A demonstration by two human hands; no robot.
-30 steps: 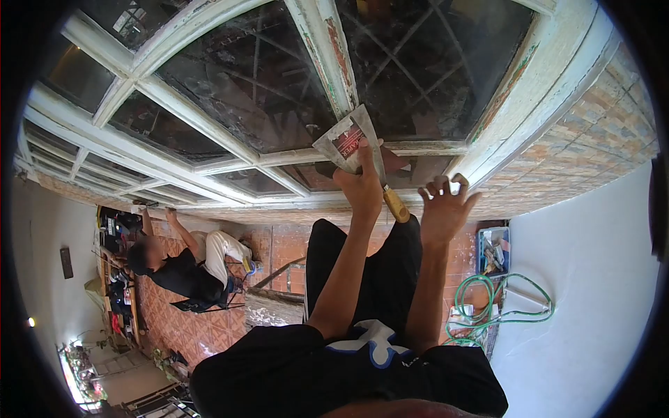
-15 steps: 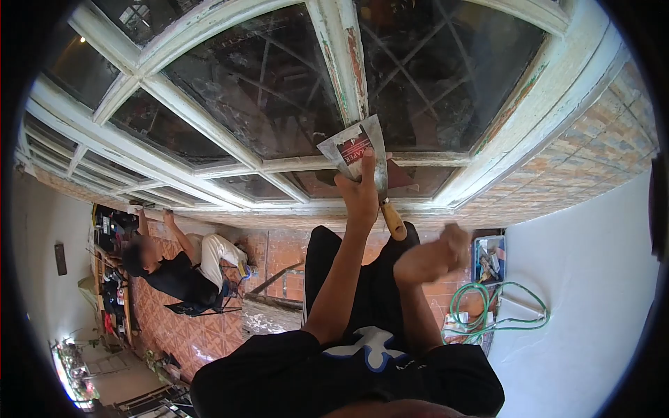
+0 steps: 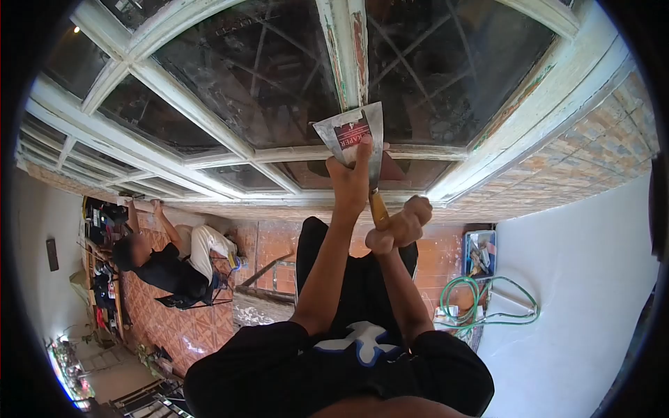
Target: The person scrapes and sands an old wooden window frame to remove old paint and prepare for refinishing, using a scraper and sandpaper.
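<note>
1. Scraper (image 3: 374,136): positioned in front of the window frame (image 3: 292,155), with the wide metal blade pointing up the view. The blade carries a red label (image 3: 346,136). The broad edge lies across the lower end of the upright bar (image 3: 343,49); whether edge and wood touch cannot be told.
2. Left hand (image 3: 350,177): clamped on the metal part of the scraper, above the handle. One finger lies extended along the blade, over the label.
3. Right hand (image 3: 403,226): fingers curled, located at the lower end of the handle (image 3: 378,207). Whether it is closed around the handle or only set against it cannot be told.
4. Upright bar: white paint is worn, with brown and green patches exposed. Dark glass panes (image 3: 435,76) stand on both sides of it.
5. Wall (image 3: 536,174): faced with brick-patterned cladding, to the right of and below the frame.
6. Floor, right side: a blue crate (image 3: 495,252) holds assorted items. A green hose (image 3: 537,306) lies coiled near it.
7. Floor, left side: a co-worker (image 3: 171,270) in a black shirt and light trousers (image 3: 209,251) sits well apart, both hands raised to the lower edge of the window.
</note>
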